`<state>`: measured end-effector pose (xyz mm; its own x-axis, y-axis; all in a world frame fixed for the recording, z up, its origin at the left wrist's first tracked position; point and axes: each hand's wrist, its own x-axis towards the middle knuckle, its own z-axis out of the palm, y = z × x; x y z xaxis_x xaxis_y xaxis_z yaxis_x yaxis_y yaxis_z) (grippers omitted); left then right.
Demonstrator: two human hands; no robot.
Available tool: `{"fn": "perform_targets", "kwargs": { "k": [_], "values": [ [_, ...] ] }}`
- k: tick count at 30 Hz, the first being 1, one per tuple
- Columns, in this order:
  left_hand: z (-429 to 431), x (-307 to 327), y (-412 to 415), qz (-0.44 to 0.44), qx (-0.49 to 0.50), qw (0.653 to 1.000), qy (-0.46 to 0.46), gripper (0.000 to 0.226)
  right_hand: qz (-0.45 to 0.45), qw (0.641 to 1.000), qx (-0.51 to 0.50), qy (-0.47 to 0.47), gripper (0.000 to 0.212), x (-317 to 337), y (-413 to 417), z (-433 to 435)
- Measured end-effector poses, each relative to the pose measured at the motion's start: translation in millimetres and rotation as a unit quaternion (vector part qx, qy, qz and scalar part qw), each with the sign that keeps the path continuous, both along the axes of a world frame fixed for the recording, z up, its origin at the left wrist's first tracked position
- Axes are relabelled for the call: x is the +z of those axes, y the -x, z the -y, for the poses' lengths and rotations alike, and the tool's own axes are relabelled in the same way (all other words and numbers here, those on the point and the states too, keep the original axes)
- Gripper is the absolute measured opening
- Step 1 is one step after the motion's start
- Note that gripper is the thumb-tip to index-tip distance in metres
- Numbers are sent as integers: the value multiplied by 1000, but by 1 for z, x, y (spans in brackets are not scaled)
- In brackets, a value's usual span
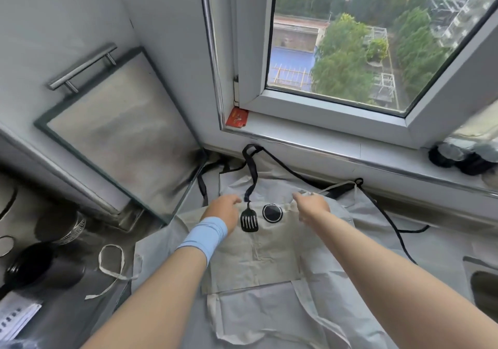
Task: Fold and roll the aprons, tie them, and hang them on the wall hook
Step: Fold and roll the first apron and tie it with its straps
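Soft, overcast daylight comes through the window (336,38) beyond the fingers (297,195). It leaves the pale apron (269,254) under them evenly bright, with only faint, soft-edged shadows. Left of the fingers the surface (67,308) falls into dim shade. Far right of them a shiny object (474,133) glares and smears. The wide lens bows the window's frame and stretches the forearms (167,289) below the fingers. Detail is slightly soft throughout.

Left forearm (161,281), right forearm (377,262) bare. Light blue cloth band (204,236) wrapped round left wrist, just behind left hand (225,209). Right wrist bare.
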<state>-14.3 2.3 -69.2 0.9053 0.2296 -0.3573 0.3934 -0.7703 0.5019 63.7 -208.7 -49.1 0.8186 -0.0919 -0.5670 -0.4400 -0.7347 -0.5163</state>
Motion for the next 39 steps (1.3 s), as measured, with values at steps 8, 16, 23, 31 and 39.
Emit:
{"fn": "perform_targets", "kwargs": {
  "k": [8,16,23,31,39],
  "values": [
    [15,-18,-35,-65,-169,971,-154,49,65,988,-119,-74,26,-20,-35,17],
    [-9,-27,-30,-141,-121,968,-167,56,350,921,72,156,33,-28,-38,21],
    [-21,-11,-21,-167,-92,976,-107,39,305,755,508,281,56,-48,-34,10],
    [-39,12,-7,-202,-140,961,-127,21,229,804,482,262,21,-28,-42,39],
    [-23,15,-63,-49,-54,993,-91,20,346,742,391,420,32,-14,-53,74]
  ]
}}
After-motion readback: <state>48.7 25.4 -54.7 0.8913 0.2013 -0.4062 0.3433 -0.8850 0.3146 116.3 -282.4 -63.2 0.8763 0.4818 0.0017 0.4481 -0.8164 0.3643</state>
